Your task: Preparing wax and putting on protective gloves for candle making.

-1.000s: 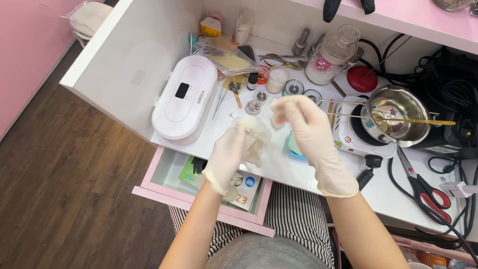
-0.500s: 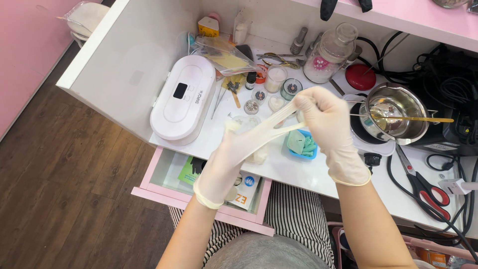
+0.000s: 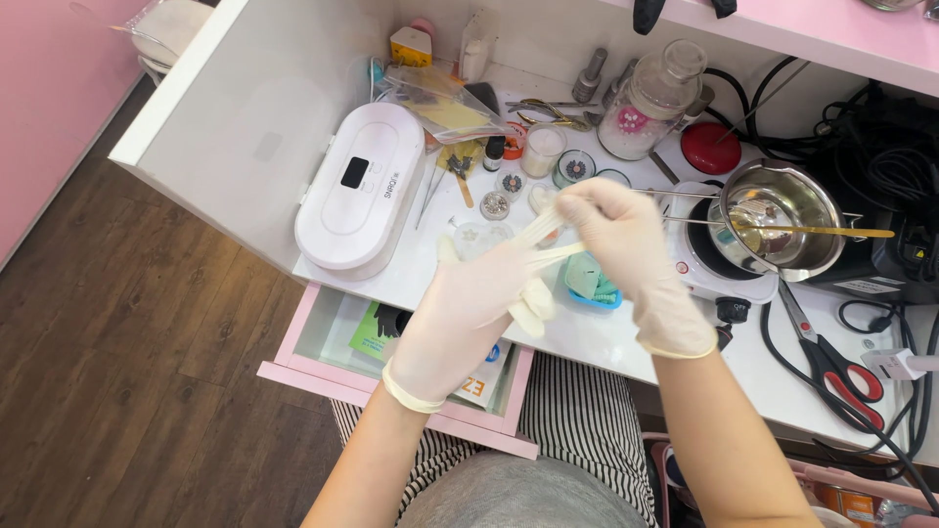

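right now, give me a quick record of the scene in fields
left hand: in a pale glove, fingers not fully seated
right hand: gloved, pinching and stretching the left glove's fingertips
behind hands: blue tray of green pieces
left side: white oval device
right side: steel pot on hotplate; red scissors
below: pink drawer, open

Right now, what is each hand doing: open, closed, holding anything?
Left hand: partly inside a thin cream latex glove, its fingers spread open.
Right hand: already gloved, closed, pinching the stretched fingertips of that same glove.
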